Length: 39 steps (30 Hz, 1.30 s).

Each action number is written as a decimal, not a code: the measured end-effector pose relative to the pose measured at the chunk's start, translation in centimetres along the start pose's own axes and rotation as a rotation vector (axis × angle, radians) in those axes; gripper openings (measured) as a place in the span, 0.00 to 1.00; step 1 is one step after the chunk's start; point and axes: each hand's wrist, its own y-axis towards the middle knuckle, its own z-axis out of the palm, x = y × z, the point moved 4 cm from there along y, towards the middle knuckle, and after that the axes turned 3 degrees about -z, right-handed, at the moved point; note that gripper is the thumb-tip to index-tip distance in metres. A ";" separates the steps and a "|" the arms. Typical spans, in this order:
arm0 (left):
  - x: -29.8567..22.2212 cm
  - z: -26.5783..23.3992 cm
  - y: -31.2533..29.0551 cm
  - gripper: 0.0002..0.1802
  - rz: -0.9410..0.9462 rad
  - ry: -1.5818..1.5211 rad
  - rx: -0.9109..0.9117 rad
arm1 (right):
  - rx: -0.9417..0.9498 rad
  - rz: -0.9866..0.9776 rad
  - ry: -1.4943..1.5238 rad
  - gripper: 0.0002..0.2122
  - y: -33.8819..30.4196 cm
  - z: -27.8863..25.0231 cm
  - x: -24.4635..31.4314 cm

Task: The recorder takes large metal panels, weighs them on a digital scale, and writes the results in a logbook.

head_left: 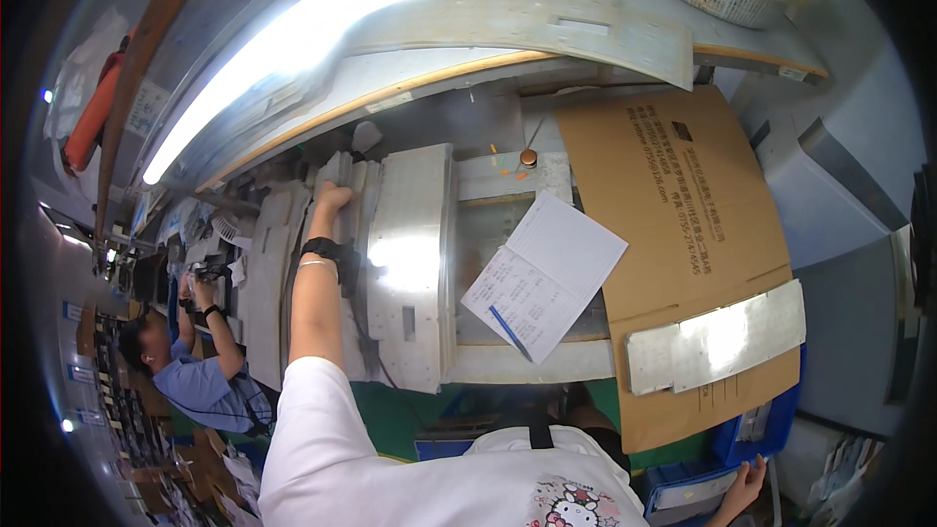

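Observation:
My left hand [334, 197] reaches far forward over the bench. Its fingers curl round the far end of a narrow grey panel [337, 166] among several pale flat panels standing or stacked there. Just to its right lies a stack of long white panels [412, 263] with a small slot. My right hand [747, 488] is low at the right, its fingers apart, beside a blue bin [781, 420]; nothing shows in it. Between the hands an open notebook [547, 273] with handwriting lies on the bench, a blue pen [509, 330] across its page.
A large brown cardboard sheet [683, 205] covers the bench's right side, with short white panels [717, 337] on it. A shelf [527, 24] with a long panel hangs above, under a bright tube light [410, 0]. Another person [210, 381] works at the left.

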 end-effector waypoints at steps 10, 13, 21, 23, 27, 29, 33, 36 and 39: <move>-0.7 -1.2 -2.0 0.36 0.021 -0.205 -0.013 | 0.026 0.052 -0.056 0.13 0.2 0.0 0.3; 0.1 -1.8 -1.6 0.38 0.053 -0.240 -0.018 | 0.010 -0.003 0.004 0.13 0.6 0.5 -0.6; -3.6 -0.9 -5.0 0.52 0.029 -0.052 0.102 | 0.031 -0.044 0.074 0.13 1.1 0.7 -1.7; -2.5 -0.8 -4.0 0.53 0.187 0.138 -0.062 | 0.040 -0.043 0.060 0.13 1.0 0.6 -1.4; -1.0 -1.2 -2.0 0.52 0.338 0.148 -0.226 | 0.070 -0.035 0.066 0.12 1.2 0.9 -1.0; -4.1 -1.9 -5.6 0.51 0.172 0.091 -0.030 | 0.055 -0.018 0.036 0.12 1.0 0.6 -1.5; -2.9 -4.1 -6.0 0.43 0.125 0.178 -0.135 | 0.027 -0.026 0.129 0.13 1.2 1.0 -2.5; -1.8 -6.6 -7.2 0.41 0.232 0.129 -0.355 | 0.076 -0.007 0.114 0.13 1.4 1.2 -1.0; -1.2 -8.5 -8.2 0.40 0.228 -0.040 -0.382 | 0.089 -0.024 0.092 0.13 1.6 1.3 -0.7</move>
